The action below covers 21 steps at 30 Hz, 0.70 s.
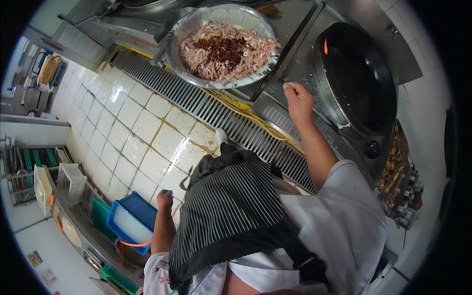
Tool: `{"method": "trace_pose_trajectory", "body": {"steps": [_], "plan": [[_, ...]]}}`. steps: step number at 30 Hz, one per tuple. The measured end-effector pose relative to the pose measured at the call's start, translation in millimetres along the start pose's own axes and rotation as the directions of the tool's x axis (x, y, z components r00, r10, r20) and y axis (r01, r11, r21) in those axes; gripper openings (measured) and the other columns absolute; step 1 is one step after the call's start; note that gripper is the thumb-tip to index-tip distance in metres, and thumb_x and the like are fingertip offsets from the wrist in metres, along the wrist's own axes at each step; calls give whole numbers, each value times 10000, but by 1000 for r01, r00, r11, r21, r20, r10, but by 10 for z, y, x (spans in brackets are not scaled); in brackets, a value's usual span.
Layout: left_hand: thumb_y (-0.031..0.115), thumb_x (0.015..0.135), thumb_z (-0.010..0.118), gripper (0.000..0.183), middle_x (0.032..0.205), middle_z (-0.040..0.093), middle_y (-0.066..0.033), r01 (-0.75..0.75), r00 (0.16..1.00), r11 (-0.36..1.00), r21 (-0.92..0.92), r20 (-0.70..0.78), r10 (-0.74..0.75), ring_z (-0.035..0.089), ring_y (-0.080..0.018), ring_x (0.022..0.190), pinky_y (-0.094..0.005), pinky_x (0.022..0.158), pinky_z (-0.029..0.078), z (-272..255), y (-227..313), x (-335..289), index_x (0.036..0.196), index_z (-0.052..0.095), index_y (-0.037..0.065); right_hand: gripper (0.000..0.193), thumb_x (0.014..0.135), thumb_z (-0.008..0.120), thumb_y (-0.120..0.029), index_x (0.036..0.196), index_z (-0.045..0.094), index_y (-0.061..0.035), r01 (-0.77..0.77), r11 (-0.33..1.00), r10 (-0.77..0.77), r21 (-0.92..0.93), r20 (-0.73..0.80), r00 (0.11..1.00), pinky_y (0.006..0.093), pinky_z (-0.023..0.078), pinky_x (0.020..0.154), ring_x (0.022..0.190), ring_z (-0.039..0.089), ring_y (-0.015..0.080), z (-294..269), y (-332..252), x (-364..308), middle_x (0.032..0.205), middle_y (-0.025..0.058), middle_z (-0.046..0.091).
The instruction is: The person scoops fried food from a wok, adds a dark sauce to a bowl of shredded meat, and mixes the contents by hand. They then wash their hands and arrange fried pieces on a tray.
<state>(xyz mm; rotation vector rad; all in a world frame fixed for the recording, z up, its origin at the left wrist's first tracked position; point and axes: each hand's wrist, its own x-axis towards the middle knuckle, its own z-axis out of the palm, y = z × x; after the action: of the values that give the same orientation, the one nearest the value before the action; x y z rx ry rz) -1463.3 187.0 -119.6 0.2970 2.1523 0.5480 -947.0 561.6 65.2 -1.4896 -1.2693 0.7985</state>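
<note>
My right hand (pixel 299 100) is closed over the front edge of the metal cooking counter, between the bowl and the wok. A thin dark rod shows on both sides of it; whether my fingers grip it is hidden. Ahead of me stands a wide metal bowl (pixel 173 55) of pale pink shredded meat (pixel 209 68), with a dark brown sauce or seasoning (pixel 223 49) heaped in the middle. To the right sits a large black wok (pixel 354 78) with an orange flame-like glint at its left side. My left hand (pixel 164 199) hangs low as a fist beside a blue bin, with nothing visible in it.
A slatted floor drain (pixel 162 73) and a yellow hose (pixel 268 129) run along the counter's foot. White floor tiles (pixel 130 115) lie left of me. At lower left are the blue bin (pixel 113 216) and a shelf with trays. Food-filled containers (pixel 393 172) stand beyond the wok.
</note>
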Motion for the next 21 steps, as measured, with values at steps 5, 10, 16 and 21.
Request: {"method": "trace_pose_trajectory", "body": {"steps": [5, 10, 16, 21], "plan": [[231, 881, 663, 276, 781, 725, -154, -434, 901, 746, 506, 240, 361, 708, -210, 706, -377, 632, 548, -302, 706, 388, 922, 724, -34, 246, 941, 724, -186, 1050, 731, 35, 26, 999, -27, -24, -34, 999, 293, 508, 702, 765, 629, 109, 711, 66, 685, 846, 75, 715], [253, 876, 644, 304, 729, 720, -158, -352, 926, 868, 350, 265, 269, 692, -232, 602, -379, 579, 543, -520, 1337, 821, 889, 727, -40, 229, 930, 701, -202, 1103, 748, -59, 41, 990, -38, -137, 25, 999, 343, 544, 766, 818, 721, 258, 1276, 46, 1158, 914, 163, 737], [208, 842, 659, 209, 743, 719, -149, -521, 833, 657, 545, 491, 254, 687, -275, 654, -423, 635, 547, -509, 2036, 1789, 905, 738, 25, 227, 960, 685, -159, 1116, 723, 0, 12, 940, 1, -342, 38, 999, 329, 519, 706, 749, 632, 132, 1773, 18, 1303, 873, 79, 700], [167, 838, 676, 127, 809, 712, -126, -721, 675, 475, 505, 669, 313, 694, -277, 751, -429, 693, 557, -531, 2603, 2949, 895, 717, 62, 244, 951, 680, -201, 1121, 740, -37, -86, 840, 73, -536, -46, 996, 385, 545, 790, 881, 714, 275, 2207, -44, 1356, 982, 147, 728]]}}
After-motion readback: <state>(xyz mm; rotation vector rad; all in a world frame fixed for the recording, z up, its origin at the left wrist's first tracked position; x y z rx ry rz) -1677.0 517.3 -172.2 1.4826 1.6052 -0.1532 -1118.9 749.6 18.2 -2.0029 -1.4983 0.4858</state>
